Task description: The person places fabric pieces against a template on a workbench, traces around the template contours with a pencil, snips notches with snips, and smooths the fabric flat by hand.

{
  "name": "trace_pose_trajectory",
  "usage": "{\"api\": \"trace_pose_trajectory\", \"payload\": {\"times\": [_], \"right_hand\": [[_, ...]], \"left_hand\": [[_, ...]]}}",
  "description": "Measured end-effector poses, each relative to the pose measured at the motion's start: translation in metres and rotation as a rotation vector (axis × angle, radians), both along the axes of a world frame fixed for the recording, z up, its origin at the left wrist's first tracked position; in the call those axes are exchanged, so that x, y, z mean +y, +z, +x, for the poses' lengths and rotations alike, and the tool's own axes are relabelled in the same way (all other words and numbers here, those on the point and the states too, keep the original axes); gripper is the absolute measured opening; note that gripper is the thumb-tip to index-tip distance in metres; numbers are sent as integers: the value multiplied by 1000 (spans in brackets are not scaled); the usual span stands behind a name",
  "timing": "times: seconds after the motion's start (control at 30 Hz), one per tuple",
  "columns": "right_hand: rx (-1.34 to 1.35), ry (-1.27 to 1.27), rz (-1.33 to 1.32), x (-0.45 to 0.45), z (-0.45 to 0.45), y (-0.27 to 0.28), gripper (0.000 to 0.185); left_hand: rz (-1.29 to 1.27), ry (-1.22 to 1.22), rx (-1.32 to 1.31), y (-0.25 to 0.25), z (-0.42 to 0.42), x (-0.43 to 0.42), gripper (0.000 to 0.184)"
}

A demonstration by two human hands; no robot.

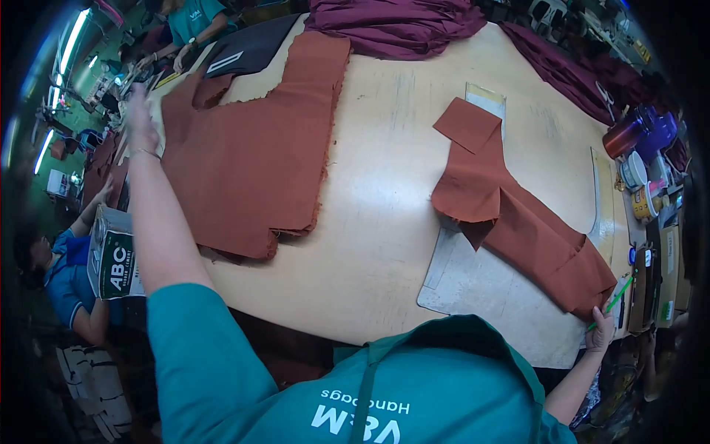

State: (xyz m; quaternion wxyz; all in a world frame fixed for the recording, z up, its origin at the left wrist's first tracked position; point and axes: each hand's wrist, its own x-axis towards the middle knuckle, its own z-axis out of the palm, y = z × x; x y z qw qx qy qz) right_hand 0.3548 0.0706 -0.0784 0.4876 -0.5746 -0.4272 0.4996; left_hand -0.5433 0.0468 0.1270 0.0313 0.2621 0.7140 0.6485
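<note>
My left hand (143, 124) is at the table's left edge, beside a stack of brown cut fabric (244, 159). It is slightly blurred, with its fingers stretched out and nothing visible in them. At the right edge, my right hand (600, 331) is closed around a slim green pencil (621, 294). Its fingers also touch the lower end of a folded brown fabric piece (518, 200). That piece lies bent and creased over a pale flat pattern board (458, 270), covering part of it.
Maroon cloth (396, 26) is heaped along the far edge. Dark folded fabric (255, 46) lies behind the brown stack. Cups and a tumbler (625, 133) crowd the right edge. An ABC tin (116, 255) stands at left, near a co-worker (70, 277). Another person (196, 26) is beyond.
</note>
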Motion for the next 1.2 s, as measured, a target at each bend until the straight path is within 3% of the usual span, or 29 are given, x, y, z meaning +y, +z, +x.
{"api": "trace_pose_trajectory", "payload": {"times": [0.07,0.13,0.17,0.27,0.33,0.37,0.43,0.47,0.53,0.6,0.63,0.7,0.8,0.9,1.0,1.13,1.17,1.2], "right_hand": [[-26,8,-2,-1,-10,8,62],[-35,49,-9,5,-25,23,62],[-4,50,51,5,-42,37,56],[124,-46,109,15,-25,54,48],[305,48,124,15,4,68,34],[-332,119,272,14,11,68,29],[-265,-1,176,12,8,77,26],[460,-181,-18,6,1,74,26],[587,75,-9,-4,75,15,30],[624,-92,-2,-24,26,22,31],[436,-318,27,-26,18,14,24],[342,-233,-6,-34,22,13,11],[190,-252,-6,-34,11,14,18],[22,-242,12,-34,-5,23,25],[-84,-216,31,-35,-15,24,30],[-132,-210,-4,-32,-19,26,33],[-181,-215,-10,-33,-21,27,33],[-174,-203,-6,-34,-24,30,33]], "left_hand": [[-121,-133,33,-41,51,-4,52],[-5,-347,84,-83,138,-6,23],[-30,-433,38,-94,196,-9,18],[-245,-754,388,-148,293,-8,22],[-199,-803,429,-175,333,7,32],[-206,-805,430,-180,348,14,37],[-277,-728,579,-187,367,26,39],[-302,-702,656,-189,378,32,41],[-426,-692,698,-188,396,36,42],[-465,-656,748,-191,408,40,40],[-539,-669,696,-187,415,42,41],[-701,-676,594,-173,427,46,43],[-710,-624,632,-167,441,50,51],[-359,-643,613,-185,427,63,66],[-298,-699,860,-167,426,73,71],[-357,-987,892,-153,436,99,77],[-310,-1077,879,-153,438,109,57],[-343,-1160,865,-149,438,113,48]]}}
